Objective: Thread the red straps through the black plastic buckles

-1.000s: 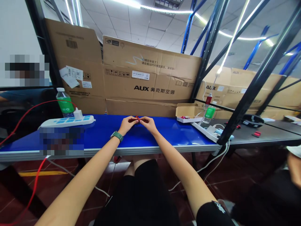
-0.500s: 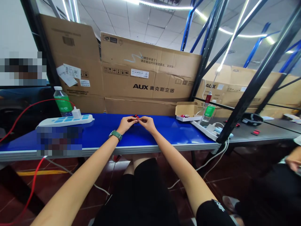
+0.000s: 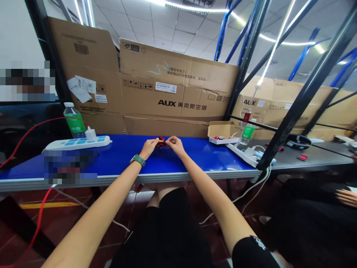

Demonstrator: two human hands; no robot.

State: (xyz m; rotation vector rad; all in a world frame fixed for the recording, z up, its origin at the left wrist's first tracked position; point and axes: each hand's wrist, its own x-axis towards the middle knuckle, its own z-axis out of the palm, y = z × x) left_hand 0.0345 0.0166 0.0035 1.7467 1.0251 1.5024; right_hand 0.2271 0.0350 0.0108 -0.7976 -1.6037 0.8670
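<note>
Pinching a small red-and-black piece (image 3: 161,142) from opposite sides, the left hand (image 3: 147,148) and right hand (image 3: 176,145) each have a fingertip grip on it, probably because so little a thing leaves room only for thumb and finger. It sits at the blue counter (image 3: 119,162), in front of the cardboard (image 3: 181,128), whether touching or raised I cannot tell; the open box (image 3: 228,141) stands to the right, seemingly placed to leave the forearms room.

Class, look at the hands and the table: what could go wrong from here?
The small red-and-black parts between the left hand and right hand might slip, being partly covered. The green-labelled bottle on the left, standing behind the power strip, could topple onto it if knocked.
</note>
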